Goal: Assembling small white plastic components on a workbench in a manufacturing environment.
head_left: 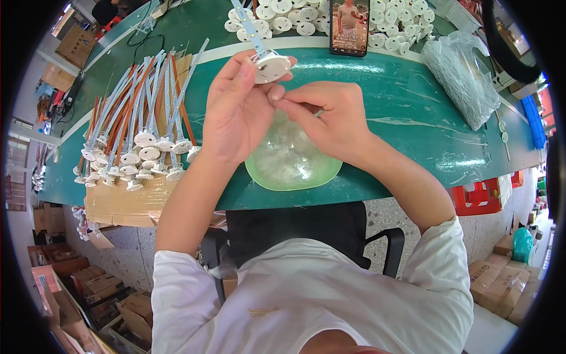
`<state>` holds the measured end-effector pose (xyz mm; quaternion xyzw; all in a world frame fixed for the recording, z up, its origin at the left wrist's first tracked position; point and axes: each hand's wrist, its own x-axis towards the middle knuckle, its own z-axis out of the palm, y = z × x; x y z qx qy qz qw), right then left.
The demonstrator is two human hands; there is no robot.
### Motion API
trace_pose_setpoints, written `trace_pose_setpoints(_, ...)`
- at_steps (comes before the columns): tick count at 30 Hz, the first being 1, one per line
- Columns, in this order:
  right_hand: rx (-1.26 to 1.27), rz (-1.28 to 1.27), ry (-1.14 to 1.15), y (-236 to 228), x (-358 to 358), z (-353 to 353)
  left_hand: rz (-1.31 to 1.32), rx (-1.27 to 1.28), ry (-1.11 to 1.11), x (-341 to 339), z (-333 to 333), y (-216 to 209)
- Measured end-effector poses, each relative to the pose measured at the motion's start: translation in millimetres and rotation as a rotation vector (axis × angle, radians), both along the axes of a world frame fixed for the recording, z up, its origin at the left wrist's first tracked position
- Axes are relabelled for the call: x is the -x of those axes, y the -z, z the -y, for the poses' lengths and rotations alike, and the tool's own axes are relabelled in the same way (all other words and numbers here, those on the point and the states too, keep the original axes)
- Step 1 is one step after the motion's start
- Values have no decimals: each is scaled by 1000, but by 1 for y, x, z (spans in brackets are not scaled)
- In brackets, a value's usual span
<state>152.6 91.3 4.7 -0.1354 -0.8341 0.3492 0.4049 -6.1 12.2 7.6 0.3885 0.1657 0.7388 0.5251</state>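
Observation:
My left hand (232, 118) holds an LED light strip (250, 29) by the white round cap (273, 69) at its lower end. The strip points up and away from me. Just below the cap, the fingertips of my right hand (333, 115) are pinched together against my left fingers. Whatever lies in that pinch is too small to make out. Under both hands stands a light green bowl (295, 187) with clear, shiny contents I cannot identify.
At left, a pile of LED strips with white round caps (146, 139) lies on cardboard (132, 203). Many white round caps (282, 23) cover the back of the green table (407, 118). A phone (349, 29) stands there. A plastic bag (463, 76) lies at right.

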Motion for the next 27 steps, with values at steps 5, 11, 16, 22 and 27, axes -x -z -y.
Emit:
trace_pose_setpoints(5, 66, -30, -15, -1, 2, 4, 45, -49, 39, 5, 1, 0)
trace_pose_setpoints(11, -36, -54, 20, -5, 1, 3, 52, -69, 18, 8, 2, -1)
trace_pose_setpoints(16, -115, -76, 12, -1, 0, 3, 94, -55, 57, 8, -1, 2)
trace_pose_setpoints(22, -239, -152, -3, 1, 2, 4, 158, -47, 81, 7, 0, 0)
trace_pose_setpoints(27, -336, -244, 66, -2, 1, 7, 155, -85, 143, 6, 1, 0)
